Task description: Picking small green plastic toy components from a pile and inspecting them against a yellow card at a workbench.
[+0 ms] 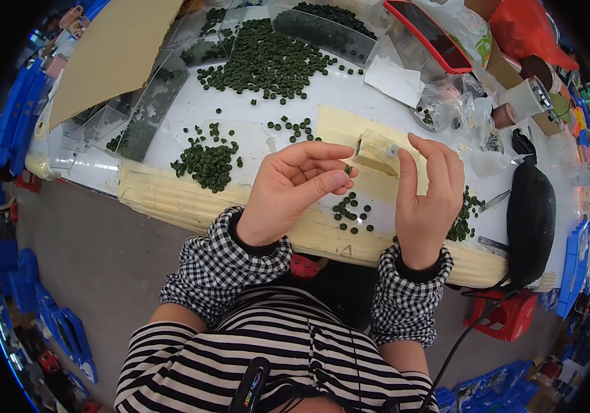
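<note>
My left hand (284,184) is closed in a pinch on a small dark green round piece (348,168), held between thumb and index finger. My right hand (430,196) is raised on the right, its index finger apart from the thumb. The right thumb lies beside a small pale round part (392,150) on a cream-coloured block (376,155); whether they touch I cannot tell. Under the block is a cream sheet (333,124). Several loose green pieces (353,212) lie between my hands, and a small heap of them (205,164) is left of my left hand.
A large pile of green pieces (260,58) spreads at the back, beside clear plastic trays (322,31). Cardboard (112,55) leans at the far left. A red-cased phone (432,34), white paper (393,80), a black pouch (531,220) and tweezers (496,199) are on the right. Cream padding (171,199) lines the near edge.
</note>
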### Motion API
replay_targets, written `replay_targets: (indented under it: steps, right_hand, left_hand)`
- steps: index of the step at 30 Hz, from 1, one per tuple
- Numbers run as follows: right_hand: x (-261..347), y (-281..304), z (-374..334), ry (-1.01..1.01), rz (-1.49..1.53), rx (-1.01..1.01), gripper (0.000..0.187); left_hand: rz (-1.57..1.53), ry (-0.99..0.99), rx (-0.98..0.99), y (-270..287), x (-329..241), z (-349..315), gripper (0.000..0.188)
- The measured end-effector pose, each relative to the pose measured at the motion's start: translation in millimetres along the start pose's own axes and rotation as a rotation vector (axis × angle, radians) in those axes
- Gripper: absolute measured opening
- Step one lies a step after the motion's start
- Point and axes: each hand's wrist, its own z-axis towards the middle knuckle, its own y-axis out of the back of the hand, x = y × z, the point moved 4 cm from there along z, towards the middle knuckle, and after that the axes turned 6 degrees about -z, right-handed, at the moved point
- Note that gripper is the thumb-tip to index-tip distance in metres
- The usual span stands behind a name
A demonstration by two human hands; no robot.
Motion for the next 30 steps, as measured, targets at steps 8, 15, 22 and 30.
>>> replay_targets:
  steps: [8,15,22,30]
  right_hand:
    - [23,8,-19,-0.030,0.432,0.163,0.023]
    - [27,-1,-26,-0.050,0.526,0.232,0.029]
    - [26,-3,-27,-0.023,0.547,0.230,0.032]
    - [25,-4,-27,0.025,0.525,0.215,0.033]
  left_hand:
    - [-0.010,-0.050,-0.022,2,1,-1,0.019]
    - [0.018,-0.088,-0.017,3,0,-2,0.015]
    - [0.017,-0.087,-0.035,1,-2,-4,0.018]
    - [0.049,-0.116,-0.014,0,-4,-3,0.018]
